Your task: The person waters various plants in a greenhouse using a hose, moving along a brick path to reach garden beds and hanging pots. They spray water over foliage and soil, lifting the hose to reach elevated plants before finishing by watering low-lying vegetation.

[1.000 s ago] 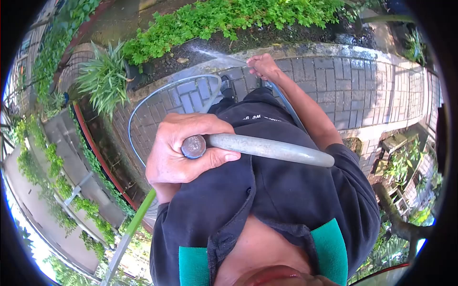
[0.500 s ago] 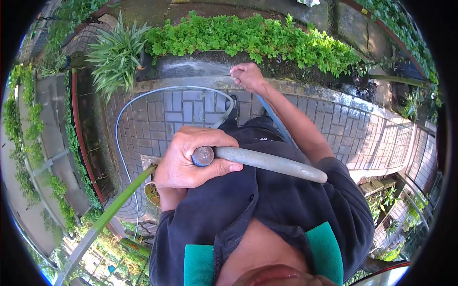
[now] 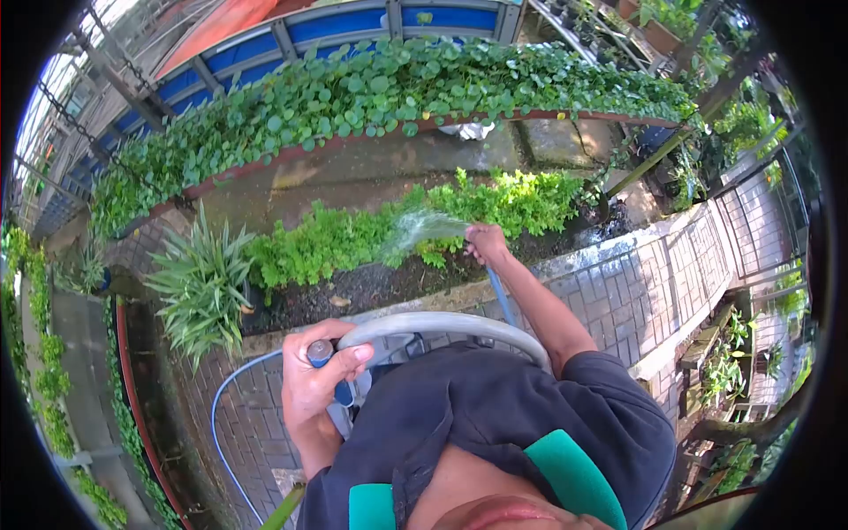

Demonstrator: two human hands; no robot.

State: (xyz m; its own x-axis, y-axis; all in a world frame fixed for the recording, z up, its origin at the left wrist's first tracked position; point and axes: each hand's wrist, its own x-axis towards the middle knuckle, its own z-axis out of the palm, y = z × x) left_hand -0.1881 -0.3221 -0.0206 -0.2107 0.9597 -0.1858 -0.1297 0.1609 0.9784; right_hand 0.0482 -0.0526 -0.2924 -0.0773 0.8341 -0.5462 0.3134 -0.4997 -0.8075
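Observation:
My left hand (image 3: pixel 309 375) is closed around a blue handle (image 3: pixel 321 352) with a round end cap. A thick curved grey tube (image 3: pixel 442 323) arcs from that hand across my front; what the whole object is I cannot make out. Out to the front right, my right hand (image 3: pixel 486 244) is closed on the end of a blue hose (image 3: pixel 499 296). Water (image 3: pixel 420 228) sprays leftward from it over a row of leafy green plants (image 3: pixel 331 247). The fingers partly hide the hose's end.
A spiky-leaved plant (image 3: pixel 205 287) stands at the left end of the bed. Beyond runs a vine-covered rail (image 3: pixel 371 97) before a blue panelled side (image 3: pixel 344 31). Brick paving (image 3: pixel 609 300) lies below the bed's kerb. More hose (image 3: pixel 216 411) curves along the left.
The view has tilted up toward the bed and vine-covered rail. My right hand is now out over the plants with spray visible. My left hand still grips the handle, and the grey tube shows differently.

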